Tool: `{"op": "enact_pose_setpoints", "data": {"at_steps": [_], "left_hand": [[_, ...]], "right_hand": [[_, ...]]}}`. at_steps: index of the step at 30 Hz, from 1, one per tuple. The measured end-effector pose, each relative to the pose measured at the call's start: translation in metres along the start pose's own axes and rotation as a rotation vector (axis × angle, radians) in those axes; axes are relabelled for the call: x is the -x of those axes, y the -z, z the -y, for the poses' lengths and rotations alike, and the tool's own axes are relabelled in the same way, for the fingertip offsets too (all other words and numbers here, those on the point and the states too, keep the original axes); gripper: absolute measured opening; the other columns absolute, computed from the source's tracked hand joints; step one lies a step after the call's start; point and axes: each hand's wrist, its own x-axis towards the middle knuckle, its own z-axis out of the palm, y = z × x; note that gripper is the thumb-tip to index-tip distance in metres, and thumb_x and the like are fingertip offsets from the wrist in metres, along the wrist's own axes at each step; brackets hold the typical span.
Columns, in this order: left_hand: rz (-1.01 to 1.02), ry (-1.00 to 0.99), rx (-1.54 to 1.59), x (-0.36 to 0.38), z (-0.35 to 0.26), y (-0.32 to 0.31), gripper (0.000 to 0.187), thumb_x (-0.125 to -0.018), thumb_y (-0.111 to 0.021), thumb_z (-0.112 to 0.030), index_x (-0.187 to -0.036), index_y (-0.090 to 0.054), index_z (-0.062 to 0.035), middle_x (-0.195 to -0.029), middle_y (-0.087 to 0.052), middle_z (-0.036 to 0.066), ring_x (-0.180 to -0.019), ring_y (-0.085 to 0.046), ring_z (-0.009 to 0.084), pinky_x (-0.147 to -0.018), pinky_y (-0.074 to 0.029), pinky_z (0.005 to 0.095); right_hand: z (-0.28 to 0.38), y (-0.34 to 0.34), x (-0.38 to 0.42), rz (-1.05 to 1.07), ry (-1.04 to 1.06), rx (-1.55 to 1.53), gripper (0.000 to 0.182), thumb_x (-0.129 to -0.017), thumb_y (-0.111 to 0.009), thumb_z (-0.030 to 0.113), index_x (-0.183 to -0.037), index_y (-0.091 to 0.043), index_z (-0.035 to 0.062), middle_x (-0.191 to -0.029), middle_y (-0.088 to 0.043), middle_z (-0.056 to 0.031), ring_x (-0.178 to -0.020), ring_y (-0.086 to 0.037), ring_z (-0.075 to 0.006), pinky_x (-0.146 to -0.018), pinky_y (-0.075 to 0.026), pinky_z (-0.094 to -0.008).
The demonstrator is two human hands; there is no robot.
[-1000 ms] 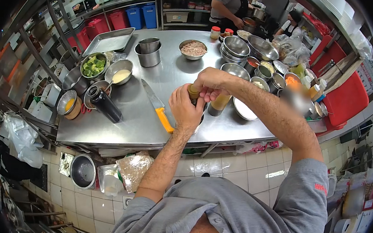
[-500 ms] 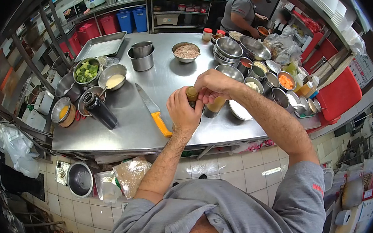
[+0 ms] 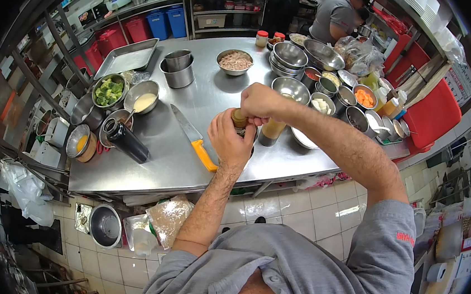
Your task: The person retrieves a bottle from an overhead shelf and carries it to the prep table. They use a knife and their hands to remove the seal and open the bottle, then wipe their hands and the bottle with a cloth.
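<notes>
My left hand (image 3: 230, 138) is closed around a bottle with a gold-green top (image 3: 239, 117); most of the bottle is hidden by the hand. My right hand (image 3: 263, 103) is closed at that top, its fingers pressed against it. Just right of the bottle stands a clear container of yellowish liquid (image 3: 272, 132). To the left lies a knife with a yellow handle (image 3: 204, 155), blade pointing away from me. A bowl of pale meat (image 3: 235, 61) sits beyond my hands.
On the left of the steel table (image 3: 132, 177) are a dark bottle (image 3: 128, 142), a bowl of broccoli (image 3: 109, 91) and a bowl of creamy liquid (image 3: 145, 101). Carrots (image 3: 364, 98) and several steel bowls crowd the right. A co-worker (image 3: 336, 18) stands beyond.
My right hand has shifted slightly left and now covers more of the bottle's top. My left hand still grips the bottle. The co-worker at the back has moved to the right.
</notes>
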Motion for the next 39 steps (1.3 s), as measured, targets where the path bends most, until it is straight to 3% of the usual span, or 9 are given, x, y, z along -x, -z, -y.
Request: {"op": "enact_pose_setpoints", "data": {"at_steps": [6,22,27,29,30,32,34,38,39], "left_hand": [[0.007,0.007,-0.003,0.0,0.0,-0.001,0.046,-0.071,-0.068,-0.021,-0.108,-0.05,-0.0033,-0.101,-0.054,0.01,-0.102,-0.049,0.0295,-0.088,-0.034,0.0441],[0.019,-0.018,-0.012,-0.001,0.002,0.001,0.047,-0.072,-0.069,-0.022,-0.11,-0.049,-0.0035,-0.104,-0.055,0.01,-0.102,-0.049,0.0289,-0.09,-0.034,0.043],[-0.078,0.035,0.203,0.039,0.031,0.02,0.052,-0.078,-0.067,-0.024,-0.119,-0.044,-0.0013,-0.118,-0.044,0.017,-0.111,-0.041,0.0332,-0.096,-0.03,0.0438],[-0.008,0.234,0.091,0.084,0.085,0.02,0.054,-0.082,-0.064,-0.022,-0.124,-0.039,0.0006,-0.128,-0.032,0.02,-0.116,-0.036,0.0344,-0.1,-0.029,0.0413],[-0.008,0.232,0.085,0.099,0.102,0.016,0.054,-0.082,-0.064,-0.022,-0.124,-0.039,0.0006,-0.128,-0.032,0.02,-0.116,-0.036,0.0344,-0.1,-0.029,0.0413],[0.13,0.584,-0.223,0.119,0.12,0.013,0.06,-0.082,-0.064,-0.029,-0.125,-0.037,0.0029,-0.126,-0.037,0.023,-0.117,-0.039,0.0373,-0.099,-0.032,0.0413],[0.263,0.637,-0.24,0.117,0.118,0.014,0.064,-0.079,-0.066,-0.029,-0.126,-0.036,0.0035,-0.122,-0.042,0.024,-0.113,-0.043,0.0388,-0.096,-0.035,0.0428],[0.491,0.775,-0.407,0.101,0.126,0.012,0.057,-0.075,-0.065,-0.026,-0.118,-0.044,0.0058,-0.1,-0.058,0.023,-0.098,-0.055,0.0406,-0.086,-0.043,0.0455],[0.49,0.771,-0.414,0.095,0.129,0.014,0.057,-0.075,-0.065,-0.026,-0.118,-0.044,0.0058,-0.1,-0.058,0.023,-0.098,-0.055,0.0406,-0.086,-0.043,0.0455]], "right_hand": [[-0.016,0.007,0.004,0.102,-0.086,-0.448,0.01,-0.07,-0.055,0.006,-0.076,-0.056,-0.0028,-0.06,-0.055,-0.0081,-0.044,-0.051,-0.0116,-0.037,-0.038,-0.0217],[-0.013,-0.001,0.0,-0.004,-0.054,-0.054,0.015,-0.068,-0.054,-0.001,-0.083,-0.056,-0.0034,-0.058,-0.055,-0.0072,-0.044,-0.051,-0.0102,-0.035,-0.037,-0.0219],[-0.033,0.008,0.025,-0.041,0.1,-0.538,0.023,-0.072,-0.052,-0.003,-0.095,-0.053,-0.0031,-0.065,-0.057,-0.0075,-0.048,-0.054,-0.0114,-0.039,-0.04,-0.0226],[-0.057,-0.001,0.034,-0.098,0.155,-0.635,0.022,-0.074,-0.052,-0.002,-0.095,-0.053,-0.0028,-0.068,-0.058,-0.0075,-0.049,-0.055,-0.0119,-0.039,-0.041,-0.0234],[-0.068,-0.012,0.037,-0.152,0.2,-0.73,0.02,-0.075,-0.052,-0.001,-0.095,-0.053,-0.0024,-0.072,-0.058,-0.0075,-0.05,-0.056,-0.0123,-0.039,-0.042,-0.0241],[-0.085,-0.048,0.049,-0.16,0.268,-0.767,0.018,-0.078,-0.052,0.0,-0.095,-0.054,-0.0007,-0.072,-0.058,-0.006,-0.051,-0.055,-0.0114,-0.041,-0.043,-0.0231],[-0.096,-0.09,0.058,-0.1,0.353,-0.717,0.015,-0.081,-0.051,0.002,-0.096,-0.055,0.0011,-0.074,-0.058,-0.0048,-0.052,-0.055,-0.0099,-0.042,-0.044,-0.0229],[-0.099,-0.14,0.063,-0.094,0.557,-0.394,0.016,-0.079,-0.052,0.003,-0.095,-0.055,-0.001,-0.076,-0.059,-0.0108,-0.067,-0.059,-0.0209,-0.06,-0.048,-0.0328],[-0.101,-0.144,0.06,-0.104,0.611,-0.234,0.02,-0.08,-0.052,0.001,-0.1,-0.055,-0.0021,-0.079,-0.059,-0.0093,-0.073,-0.058,-0.0166,-0.064,-0.048,-0.0302]]}}
